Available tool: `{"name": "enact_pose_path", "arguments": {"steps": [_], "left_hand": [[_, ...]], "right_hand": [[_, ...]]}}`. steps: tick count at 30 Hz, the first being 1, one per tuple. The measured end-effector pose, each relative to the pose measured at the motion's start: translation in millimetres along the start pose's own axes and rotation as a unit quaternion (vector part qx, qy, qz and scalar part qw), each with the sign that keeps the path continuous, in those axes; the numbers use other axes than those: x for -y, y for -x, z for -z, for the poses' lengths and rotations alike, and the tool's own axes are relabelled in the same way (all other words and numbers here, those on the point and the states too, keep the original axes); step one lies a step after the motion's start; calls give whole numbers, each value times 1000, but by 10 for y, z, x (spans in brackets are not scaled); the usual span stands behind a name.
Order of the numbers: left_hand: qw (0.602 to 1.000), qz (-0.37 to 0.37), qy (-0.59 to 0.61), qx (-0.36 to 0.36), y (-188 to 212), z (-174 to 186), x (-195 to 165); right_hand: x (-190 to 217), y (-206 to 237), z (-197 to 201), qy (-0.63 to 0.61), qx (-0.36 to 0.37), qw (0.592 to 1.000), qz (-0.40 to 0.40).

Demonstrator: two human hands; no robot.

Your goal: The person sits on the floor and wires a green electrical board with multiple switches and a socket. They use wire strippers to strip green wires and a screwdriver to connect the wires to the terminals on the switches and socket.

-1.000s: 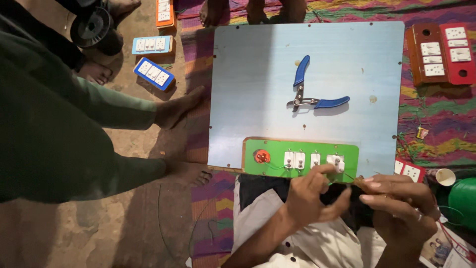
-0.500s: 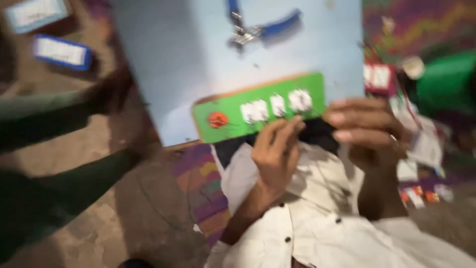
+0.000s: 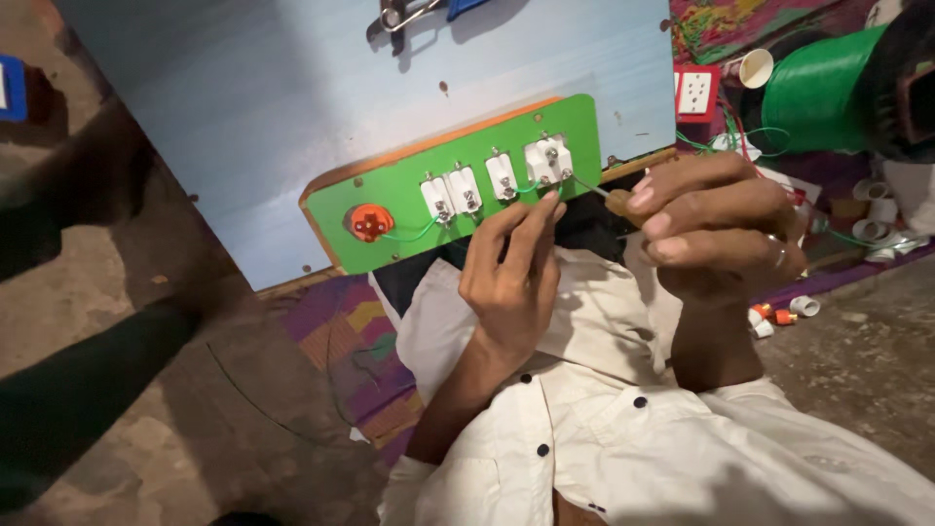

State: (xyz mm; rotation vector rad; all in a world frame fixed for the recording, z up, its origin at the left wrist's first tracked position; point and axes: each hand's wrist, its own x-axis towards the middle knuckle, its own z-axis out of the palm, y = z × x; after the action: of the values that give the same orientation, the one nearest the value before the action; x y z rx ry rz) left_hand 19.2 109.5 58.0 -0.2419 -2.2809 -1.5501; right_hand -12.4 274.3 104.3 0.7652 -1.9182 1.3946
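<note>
The person's got a green panel [image 3: 458, 185] lying at the near edge of a pale blue board [image 3: 292, 107], just above their lap, with 4 white switch blocks [image 3: 492, 180] and a round orange part [image 3: 371, 222] mounted on it, all linked by thin green wire [image 3: 409, 234]. The left hand [image 3: 511, 273] has its fingertips [image 3: 547, 200] up against the lower edge of the panel right under the rightmost block, fingers loosely curled, touching rather than holding anything as far as can be seen. The right hand [image 3: 716, 229] has its grip closed around a screwdriver [image 3: 596, 189], whose thin shaft points at that same block; the handle is mostly hidden in the fist. The panel looks like thin rigid plastic on a wood backing, so probably light and stiff, best steadied by its edge or the bare green face, not by the blocks. Those blocks and their little screws look small and fiddly, and the wire looks soft and easy to tug loose, so a slipping tip seems like the main risk. Blue-handled pliers [image 3: 419, 12] sit at the far end of the board, a big green spool [image 3: 828, 93] is off to the right with a red socket plate [image 3: 694, 93] near it, and someone else's dark sleeve [image 3: 88, 380] shows at left.
</note>
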Motion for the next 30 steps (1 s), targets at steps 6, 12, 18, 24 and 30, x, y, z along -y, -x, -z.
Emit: {"name": "enact_pose_path", "arguments": {"steps": [6, 12, 18, 24, 30], "left_hand": [[1000, -4, 13, 21, 10, 33, 70], [1000, -2, 9, 5, -69, 10, 30], [998, 37, 42, -26, -196, 14, -39], [994, -47, -97, 18, -226, -42, -59], [984, -134, -67, 100, -392, 51, 132]], "right_hand": [[21, 25, -51, 7, -14, 1000, -17], [-10, -28, -54, -5, 2, 1000, 3], [-10, 73, -11, -53, -4, 998, -37], [109, 216, 98, 94, 4, 992, -87], [232, 159, 74, 143, 6, 985, -91]]}}
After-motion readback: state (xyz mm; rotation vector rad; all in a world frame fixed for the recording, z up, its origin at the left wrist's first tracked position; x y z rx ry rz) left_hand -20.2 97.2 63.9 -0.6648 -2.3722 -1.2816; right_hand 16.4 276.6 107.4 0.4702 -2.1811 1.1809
